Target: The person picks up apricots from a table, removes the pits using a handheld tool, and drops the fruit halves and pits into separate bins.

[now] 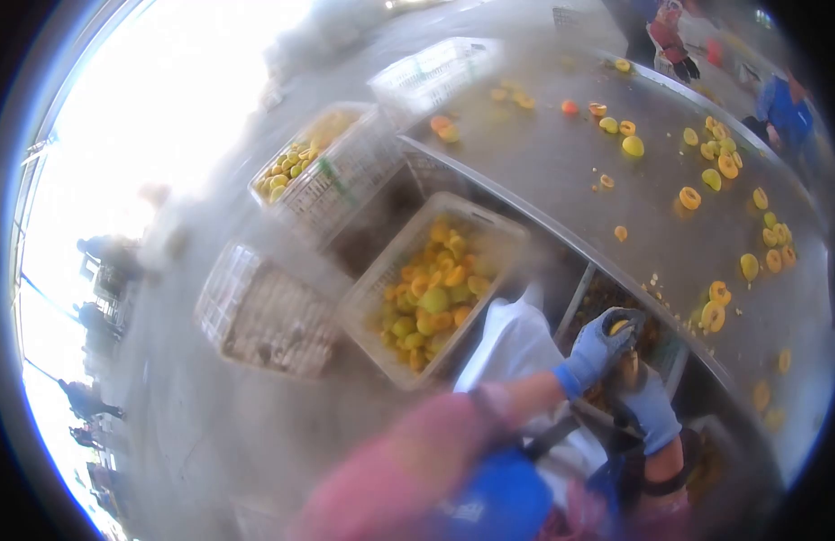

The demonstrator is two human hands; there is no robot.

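Note:
My left hand [601, 350], in a grey-blue work glove, is closed around a yellow peach piece [620, 327] near the table's edge. Just below it, my right hand [650, 408], gloved the same way, is also closed. A brownish, narrow thing [630, 370] shows between the two hands; I cannot make out whether it is fruit or a tool. What the right fingers grip is blurred. Both hands are over a bin [572, 311] of dark scraps beneath the table edge.
Peach halves [713, 316] and pit bits lie on a metal table [543, 153]. A crate [359, 316] of peaches stands at my left. Beyond it are another filled crate [332, 194] and further white crates [435, 77]. A co-worker in blue [787, 113] is across the table.

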